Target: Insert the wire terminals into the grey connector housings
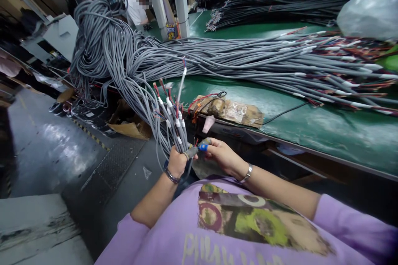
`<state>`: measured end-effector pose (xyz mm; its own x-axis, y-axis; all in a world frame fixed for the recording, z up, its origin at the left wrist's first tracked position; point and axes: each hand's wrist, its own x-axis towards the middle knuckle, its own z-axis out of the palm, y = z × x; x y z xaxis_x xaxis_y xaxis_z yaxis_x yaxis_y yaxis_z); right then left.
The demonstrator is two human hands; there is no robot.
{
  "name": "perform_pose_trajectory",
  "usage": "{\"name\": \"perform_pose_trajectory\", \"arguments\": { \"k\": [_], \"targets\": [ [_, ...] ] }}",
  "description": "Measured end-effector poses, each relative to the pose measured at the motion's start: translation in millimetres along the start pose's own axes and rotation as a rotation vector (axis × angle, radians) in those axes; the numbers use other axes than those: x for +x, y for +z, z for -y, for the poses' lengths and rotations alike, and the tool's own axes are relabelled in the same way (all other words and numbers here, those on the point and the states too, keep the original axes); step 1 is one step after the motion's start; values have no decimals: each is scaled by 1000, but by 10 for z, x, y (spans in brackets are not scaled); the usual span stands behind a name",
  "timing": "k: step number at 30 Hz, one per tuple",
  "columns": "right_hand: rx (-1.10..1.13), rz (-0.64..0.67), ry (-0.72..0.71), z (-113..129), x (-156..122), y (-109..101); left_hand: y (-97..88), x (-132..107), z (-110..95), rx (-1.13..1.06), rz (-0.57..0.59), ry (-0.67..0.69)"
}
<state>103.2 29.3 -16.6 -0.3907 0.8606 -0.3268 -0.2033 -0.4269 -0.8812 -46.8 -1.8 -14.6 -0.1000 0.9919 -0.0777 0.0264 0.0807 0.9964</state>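
Observation:
My left hand is closed round a bundle of grey cables. Their ends point up, with white sleeves and bare red, blue and other coloured wires showing. A grey wrap covers my left thumb. Close beside it, my right hand is pinched, with a blue wrap on one fingertip and a grey one on another. A small red wire tip shows between the two hands. Whatever the right fingers grip is too small and hidden to make out. From the bundle, the cables run back up to a large looped heap at the left.
A green-topped bench carries a long spread of grey cables. On its near edge lies a taped wooden block with wires. Darker cables and a plastic bag are behind. A cardboard box sits below; another person is beyond.

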Motion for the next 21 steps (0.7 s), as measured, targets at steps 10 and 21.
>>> {"name": "perform_pose_trajectory", "arguments": {
  "k": [10, 21],
  "targets": [
    [-96, 133, -68, 78, 32, 9, -47, 12, -11, -13, 68, -28],
    [66, 42, 32, -2, 10, 43, -24, 4, 18, -23, 40, -3]
  ]
}}
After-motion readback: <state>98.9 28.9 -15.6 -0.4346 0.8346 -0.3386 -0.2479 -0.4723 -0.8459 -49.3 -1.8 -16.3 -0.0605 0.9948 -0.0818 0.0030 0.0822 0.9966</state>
